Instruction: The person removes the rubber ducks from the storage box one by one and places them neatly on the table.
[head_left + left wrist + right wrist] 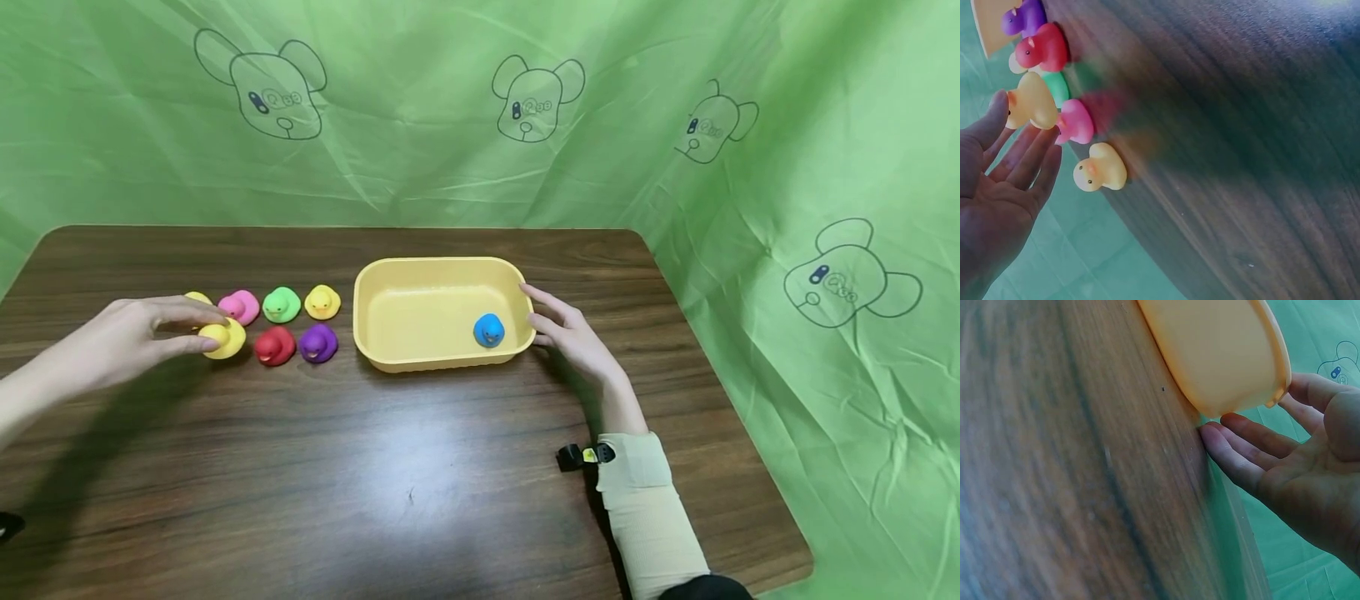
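Pinched between the thumb and fingers of my left hand (142, 333) is a yellow rubber duck (227, 339); the left wrist view shows this duck (1034, 103) above the other ducks. Close around it on the table are a red duck (274, 346), a purple duck (318, 343), a pink duck (240, 307), a green duck (281, 305) and a yellow duck (322, 302). Another yellow duck (1101, 167) is partly hidden behind the hand in the head view. My right hand (573, 337) touches the right end of a yellow basin (438, 365) with extended fingers. Inside lies a blue duck (489, 331).
The dark wooden table (375, 483) has rounded corners. Green curtains (420, 108) with bear-head drawings hang behind it and to the right. A black strap device (585, 456) sits at my right wrist, by the pale sleeve (645, 508).
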The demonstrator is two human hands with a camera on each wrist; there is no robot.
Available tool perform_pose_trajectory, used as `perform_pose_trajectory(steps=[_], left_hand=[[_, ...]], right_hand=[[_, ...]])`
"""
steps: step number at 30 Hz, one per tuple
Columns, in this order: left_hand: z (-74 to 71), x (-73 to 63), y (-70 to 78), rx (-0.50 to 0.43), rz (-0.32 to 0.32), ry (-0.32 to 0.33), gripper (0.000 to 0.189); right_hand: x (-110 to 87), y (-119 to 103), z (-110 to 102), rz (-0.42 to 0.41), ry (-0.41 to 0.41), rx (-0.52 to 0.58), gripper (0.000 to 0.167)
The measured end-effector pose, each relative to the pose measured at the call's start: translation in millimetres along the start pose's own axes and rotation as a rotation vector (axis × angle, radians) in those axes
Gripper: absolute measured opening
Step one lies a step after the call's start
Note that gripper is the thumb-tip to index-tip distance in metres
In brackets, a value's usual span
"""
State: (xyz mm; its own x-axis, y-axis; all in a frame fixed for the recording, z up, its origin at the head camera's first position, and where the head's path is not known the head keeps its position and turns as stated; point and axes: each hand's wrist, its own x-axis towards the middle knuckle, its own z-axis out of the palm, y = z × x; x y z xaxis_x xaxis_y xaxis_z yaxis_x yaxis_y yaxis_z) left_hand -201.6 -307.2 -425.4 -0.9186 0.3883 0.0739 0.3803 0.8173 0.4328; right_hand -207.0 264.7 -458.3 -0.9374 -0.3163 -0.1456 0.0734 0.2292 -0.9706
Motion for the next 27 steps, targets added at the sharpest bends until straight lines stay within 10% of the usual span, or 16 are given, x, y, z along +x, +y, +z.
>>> perform_pose_trajectory(steps=[27], left_hand=[[25.8, 2.1, -11.9, 0.07, 0.011, -0.028, 0.025]], right_hand=[[0.2, 1, -2, 0.015, 0.002, -0.003, 0.054]])
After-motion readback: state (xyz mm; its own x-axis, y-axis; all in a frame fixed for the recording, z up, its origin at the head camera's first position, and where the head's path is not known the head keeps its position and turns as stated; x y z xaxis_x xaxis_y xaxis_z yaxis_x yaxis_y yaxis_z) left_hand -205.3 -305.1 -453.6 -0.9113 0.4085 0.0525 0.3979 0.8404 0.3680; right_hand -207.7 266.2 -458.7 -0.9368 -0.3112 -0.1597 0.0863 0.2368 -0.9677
